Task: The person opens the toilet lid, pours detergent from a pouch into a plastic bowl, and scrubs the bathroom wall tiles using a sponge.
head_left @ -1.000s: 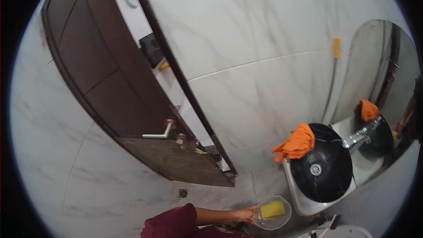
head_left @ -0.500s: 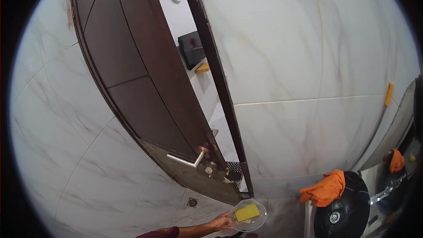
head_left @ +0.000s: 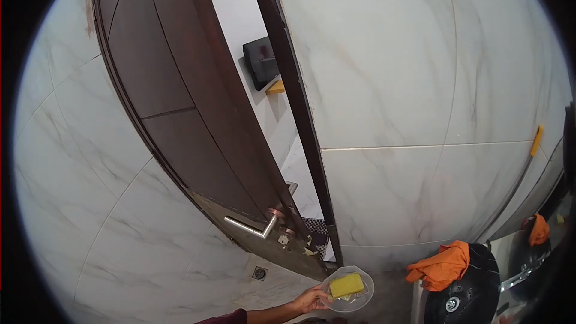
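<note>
At the bottom of the head view, my left hand [head_left: 309, 300] grips the near-left rim of a clear plastic bowl [head_left: 363, 300], its fingers closed at the edge. A yellow sponge [head_left: 346, 285] lies inside the bowl, with something small and pale beside it that I cannot make out. The bowl is held in front of the lower corner of a brown door, which stands ajar. My right hand is out of view.
The door [head_left: 168, 66] carries a metal lever handle [head_left: 251, 228]. To the right, an orange cloth [head_left: 444, 267] hangs over the edge of a black basin [head_left: 474, 291] with a chrome faucet [head_left: 523, 275]. A floor drain [head_left: 259, 273] sits left of the bowl.
My left hand has carried the bowl and sponge slightly right and up in the view. The head view has shifted a little; the door still stands ajar.
</note>
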A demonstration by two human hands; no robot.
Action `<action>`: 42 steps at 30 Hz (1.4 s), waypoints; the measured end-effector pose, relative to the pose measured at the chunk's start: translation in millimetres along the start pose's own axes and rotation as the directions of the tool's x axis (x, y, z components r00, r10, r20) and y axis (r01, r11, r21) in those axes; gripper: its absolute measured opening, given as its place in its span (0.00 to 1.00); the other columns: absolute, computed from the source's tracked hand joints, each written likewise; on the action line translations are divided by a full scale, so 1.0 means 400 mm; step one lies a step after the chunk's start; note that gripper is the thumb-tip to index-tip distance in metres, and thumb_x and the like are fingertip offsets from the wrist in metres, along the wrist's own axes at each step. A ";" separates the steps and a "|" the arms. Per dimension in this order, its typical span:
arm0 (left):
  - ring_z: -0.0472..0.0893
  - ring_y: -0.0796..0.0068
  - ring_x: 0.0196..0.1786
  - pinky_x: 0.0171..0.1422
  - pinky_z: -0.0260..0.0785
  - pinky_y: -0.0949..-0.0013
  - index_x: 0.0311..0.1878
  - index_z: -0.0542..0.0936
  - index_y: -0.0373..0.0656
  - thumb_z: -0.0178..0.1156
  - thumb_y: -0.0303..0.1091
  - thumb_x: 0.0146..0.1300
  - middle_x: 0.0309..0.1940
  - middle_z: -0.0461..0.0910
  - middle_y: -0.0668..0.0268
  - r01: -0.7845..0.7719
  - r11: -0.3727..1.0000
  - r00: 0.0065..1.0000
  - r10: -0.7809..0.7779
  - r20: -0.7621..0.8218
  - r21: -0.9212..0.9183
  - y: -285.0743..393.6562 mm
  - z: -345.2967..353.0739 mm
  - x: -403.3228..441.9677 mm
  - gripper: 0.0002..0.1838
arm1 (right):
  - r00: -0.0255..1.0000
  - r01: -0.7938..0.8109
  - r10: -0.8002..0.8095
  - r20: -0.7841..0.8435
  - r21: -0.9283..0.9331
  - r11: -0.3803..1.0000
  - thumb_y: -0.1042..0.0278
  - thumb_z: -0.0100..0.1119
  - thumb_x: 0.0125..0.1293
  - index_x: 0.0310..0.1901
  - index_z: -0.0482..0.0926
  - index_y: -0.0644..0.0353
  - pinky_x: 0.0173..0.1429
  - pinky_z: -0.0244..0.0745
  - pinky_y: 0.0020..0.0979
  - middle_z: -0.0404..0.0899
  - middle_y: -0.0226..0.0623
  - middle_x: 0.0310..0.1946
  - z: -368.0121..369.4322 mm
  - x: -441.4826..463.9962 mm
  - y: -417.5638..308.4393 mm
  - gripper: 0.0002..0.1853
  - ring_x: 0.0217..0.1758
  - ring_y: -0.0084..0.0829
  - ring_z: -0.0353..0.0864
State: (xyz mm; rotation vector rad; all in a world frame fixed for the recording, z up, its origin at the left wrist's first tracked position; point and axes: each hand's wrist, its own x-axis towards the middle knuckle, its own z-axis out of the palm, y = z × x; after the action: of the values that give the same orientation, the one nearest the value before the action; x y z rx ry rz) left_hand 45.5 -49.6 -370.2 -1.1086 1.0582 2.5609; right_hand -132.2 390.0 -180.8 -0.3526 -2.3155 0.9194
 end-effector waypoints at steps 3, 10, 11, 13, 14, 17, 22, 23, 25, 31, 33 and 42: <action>0.76 0.71 0.50 0.50 0.70 0.59 0.63 0.62 0.52 0.55 0.35 0.59 0.50 0.72 0.68 -0.067 0.996 0.998 0.068 0.000 -0.050 0.004 0.052 -0.004 0.28 | 0.870 -0.044 -0.243 0.429 0.559 0.828 0.66 0.55 0.63 0.52 0.73 0.65 0.50 0.70 0.34 0.76 0.38 0.41 0.156 -0.072 -0.226 0.18 0.45 0.33 0.75; 0.72 0.73 0.50 0.48 0.69 0.64 0.59 0.68 0.53 0.57 0.49 0.60 0.50 0.72 0.71 -0.222 0.973 0.967 0.211 -0.142 -0.069 0.022 0.210 -0.079 0.25 | -0.041 0.390 -0.900 0.433 0.837 0.385 0.68 0.66 0.47 0.54 0.71 0.57 0.53 0.67 0.37 0.74 0.42 0.45 0.404 -0.325 -0.373 0.29 0.49 0.41 0.71; 0.71 0.74 0.50 0.48 0.69 0.64 0.58 0.69 0.53 0.57 0.50 0.60 0.50 0.72 0.71 -0.243 0.967 0.958 0.226 -0.178 -0.079 0.021 0.229 -0.093 0.24 | -0.137 0.432 -0.892 0.430 0.836 0.337 0.67 0.67 0.45 0.55 0.70 0.55 0.55 0.66 0.38 0.73 0.43 0.47 0.411 -0.339 -0.380 0.31 0.51 0.43 0.70; 0.71 0.73 0.50 0.47 0.69 0.64 0.57 0.70 0.53 0.57 0.51 0.60 0.49 0.71 0.71 -0.285 0.949 0.948 0.259 -0.187 -0.132 0.010 0.230 -0.097 0.24 | -0.188 0.557 -0.852 0.489 0.767 0.318 0.66 0.66 0.46 0.54 0.71 0.54 0.54 0.66 0.38 0.73 0.42 0.47 0.414 -0.362 -0.376 0.29 0.51 0.42 0.69; 0.71 0.73 0.50 0.47 0.69 0.65 0.56 0.70 0.53 0.57 0.52 0.60 0.49 0.71 0.71 -0.307 0.939 0.941 0.275 -0.195 -0.157 0.006 0.229 -0.103 0.24 | -0.209 0.614 -0.830 0.517 0.730 0.300 0.66 0.65 0.46 0.54 0.72 0.54 0.54 0.66 0.38 0.72 0.41 0.46 0.420 -0.372 -0.371 0.29 0.52 0.42 0.69; 0.71 0.73 0.50 0.46 0.69 0.65 0.54 0.71 0.53 0.57 0.53 0.59 0.50 0.70 0.70 -0.334 0.937 0.904 0.289 -0.317 -0.098 0.006 0.254 -0.133 0.23 | -0.248 0.639 -0.833 0.495 0.730 0.243 0.67 0.63 0.46 0.52 0.74 0.54 0.50 0.67 0.39 0.72 0.40 0.42 0.480 -0.407 -0.350 0.26 0.48 0.41 0.69; 0.68 0.72 0.53 0.49 0.66 0.63 0.57 0.69 0.53 0.57 0.53 0.59 0.52 0.69 0.68 -0.389 0.913 0.885 0.335 -0.323 -0.119 -0.028 0.253 -0.137 0.25 | -0.336 0.603 -0.818 0.467 0.774 0.195 0.70 0.59 0.46 0.43 0.75 0.57 0.46 0.67 0.41 0.71 0.41 0.39 0.518 -0.428 -0.341 0.19 0.45 0.42 0.70; 0.67 0.72 0.54 0.50 0.65 0.62 0.57 0.69 0.52 0.57 0.53 0.59 0.52 0.69 0.68 -0.407 0.906 0.878 0.351 -0.325 -0.120 -0.030 0.258 -0.136 0.26 | -0.362 0.589 -0.814 0.455 0.788 0.178 0.71 0.59 0.46 0.41 0.74 0.58 0.46 0.68 0.41 0.71 0.41 0.39 0.515 -0.423 -0.344 0.17 0.45 0.43 0.70; 0.67 0.71 0.54 0.52 0.64 0.61 0.58 0.68 0.52 0.57 0.54 0.59 0.52 0.69 0.68 -0.431 0.896 0.867 0.379 -0.324 -0.104 -0.038 0.256 -0.129 0.27 | -0.352 0.491 -0.814 0.463 0.831 0.260 0.72 0.58 0.46 0.39 0.74 0.60 0.48 0.68 0.41 0.72 0.43 0.40 0.494 -0.408 -0.353 0.15 0.46 0.45 0.70; 0.66 0.70 0.56 0.54 0.62 0.56 0.59 0.67 0.52 0.56 0.56 0.59 0.53 0.69 0.67 -0.424 0.896 0.847 0.342 -0.407 -0.131 -0.050 0.290 -0.154 0.29 | -0.362 0.039 -0.707 0.607 0.768 0.639 0.75 0.53 0.49 0.43 0.72 0.62 0.57 0.65 0.36 0.70 0.50 0.46 0.496 -0.384 -0.376 0.16 0.53 0.49 0.69; 0.66 0.70 0.57 0.55 0.62 0.55 0.59 0.67 0.52 0.56 0.57 0.59 0.53 0.69 0.66 -0.415 0.896 0.846 0.316 -0.430 -0.159 -0.054 0.293 -0.167 0.29 | -0.398 -0.067 -0.715 0.575 0.759 0.648 0.76 0.52 0.50 0.46 0.71 0.61 0.58 0.65 0.35 0.70 0.50 0.47 0.491 -0.394 -0.389 0.18 0.54 0.47 0.69; 0.69 0.68 0.50 0.49 0.64 0.56 0.59 0.66 0.50 0.56 0.57 0.58 0.51 0.66 0.63 -0.459 0.852 0.796 0.268 -0.544 -0.252 -0.113 0.177 -0.200 0.30 | -0.541 -0.043 -0.737 0.406 0.861 0.507 0.68 0.50 0.60 0.53 0.70 0.55 0.52 0.67 0.43 0.73 0.50 0.43 0.510 -0.538 -0.432 0.18 0.50 0.49 0.72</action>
State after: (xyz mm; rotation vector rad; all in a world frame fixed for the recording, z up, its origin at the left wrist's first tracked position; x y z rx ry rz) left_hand 79.8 40.9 -306.2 -1.9117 0.9779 2.9576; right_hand -97.6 61.3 -273.2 2.7726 -2.3388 1.3972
